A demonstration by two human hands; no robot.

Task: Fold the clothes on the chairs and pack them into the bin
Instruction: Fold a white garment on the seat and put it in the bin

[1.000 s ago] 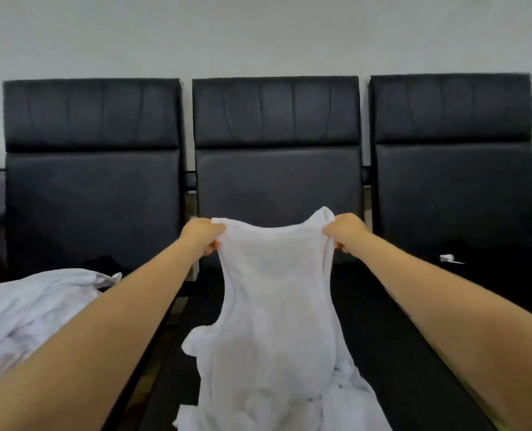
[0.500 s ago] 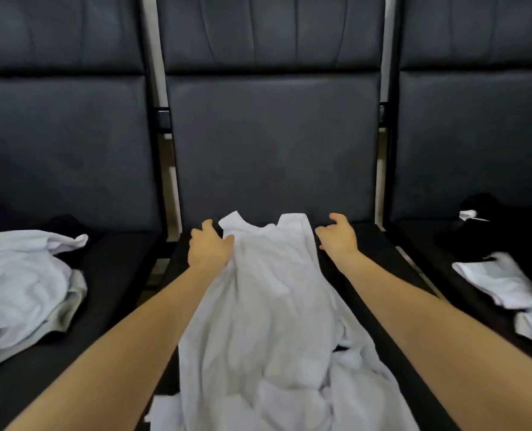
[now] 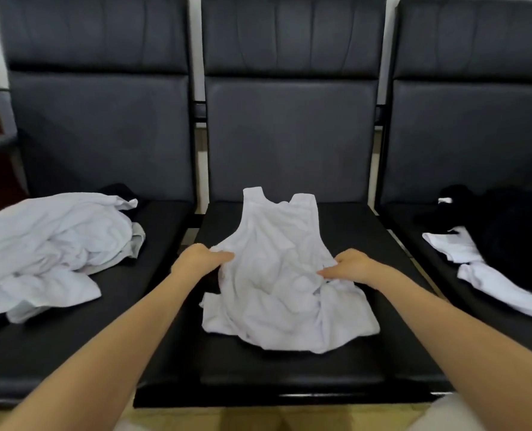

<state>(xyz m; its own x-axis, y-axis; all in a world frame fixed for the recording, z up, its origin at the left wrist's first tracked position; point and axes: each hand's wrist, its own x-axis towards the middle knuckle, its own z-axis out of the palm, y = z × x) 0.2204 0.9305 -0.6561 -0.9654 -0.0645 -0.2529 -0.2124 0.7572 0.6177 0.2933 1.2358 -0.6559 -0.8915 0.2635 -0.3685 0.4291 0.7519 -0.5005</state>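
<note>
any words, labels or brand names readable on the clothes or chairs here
None can be read.
The small white tag on the black clothes on the right chair is too small and blurred to read.
The white tank top shows no print.

Thin crumpled white cloth tank top [image 3: 277, 269]; matt black leather-look chairs [image 3: 289, 135].

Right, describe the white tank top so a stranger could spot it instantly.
Three black chairs stand in a row; look at the middle chair's seat. The white tank top lies spread there, straps toward the backrest, the left hand and right hand gripping its sides. It alone shows shoulder straps; the neighbouring seats hold crumpled heaps.
</note>
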